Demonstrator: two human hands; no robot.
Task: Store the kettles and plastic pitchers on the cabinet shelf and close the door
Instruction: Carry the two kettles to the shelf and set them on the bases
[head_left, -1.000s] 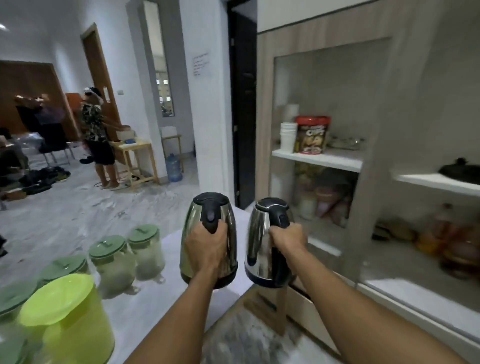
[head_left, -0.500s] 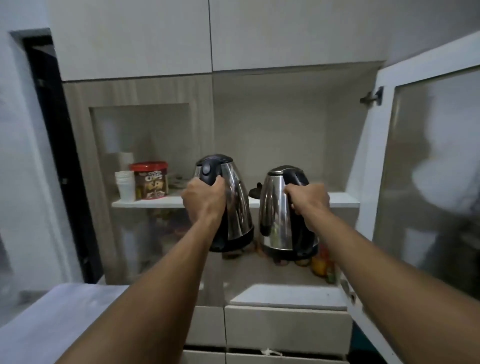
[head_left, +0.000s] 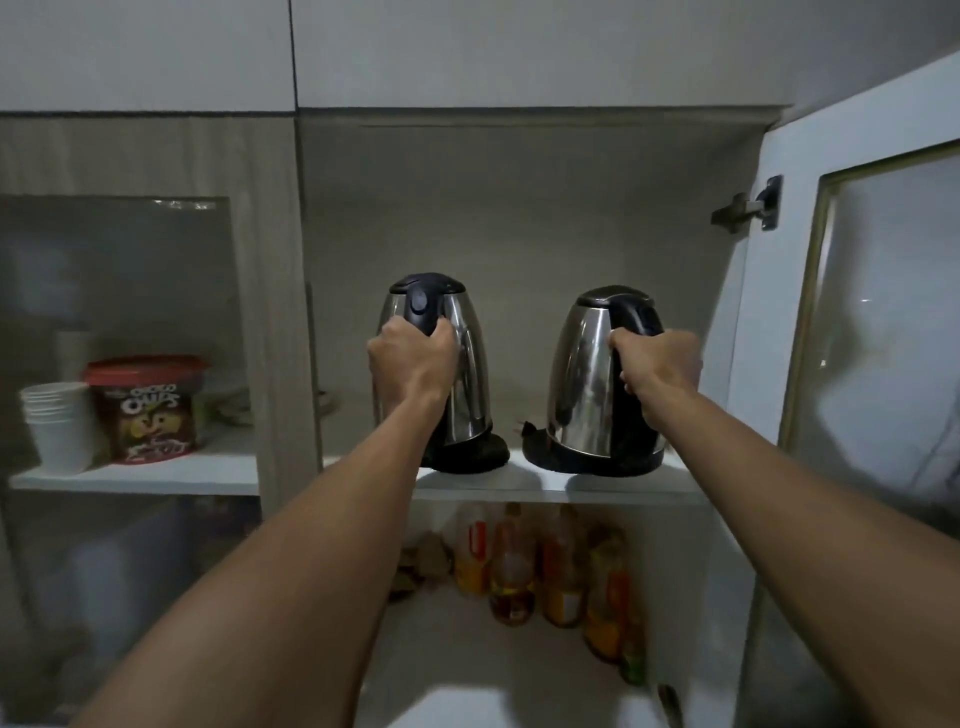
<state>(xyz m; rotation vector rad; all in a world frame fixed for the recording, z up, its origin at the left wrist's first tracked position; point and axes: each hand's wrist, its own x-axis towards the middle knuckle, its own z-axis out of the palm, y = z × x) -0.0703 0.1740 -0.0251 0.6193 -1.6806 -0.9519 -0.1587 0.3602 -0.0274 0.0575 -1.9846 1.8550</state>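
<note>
Two steel kettles with black lids and handles stand side by side on the white cabinet shelf (head_left: 540, 487). My left hand (head_left: 410, 361) grips the handle of the left kettle (head_left: 462, 364), whose base rests on a black round stand. My right hand (head_left: 660, 366) grips the handle of the right kettle (head_left: 582, 379), which sits on its own black base. The cabinet door (head_left: 878, 322), white-framed with a glass pane, hangs wide open at the right. No plastic pitchers are in view.
Behind a glass panel at the left, a stack of white cups (head_left: 57, 426) and a red-lidded snack tub (head_left: 150, 410) share the shelf. Several bottles (head_left: 545, 566) stand on the lower shelf beneath the kettles. A hinge (head_left: 748, 205) sticks out at the door's top.
Both hands have carried the kettles up and forward from mid-air onto the shelf. The view has closed in on the cabinet; the table and pitchers have left the frame.
</note>
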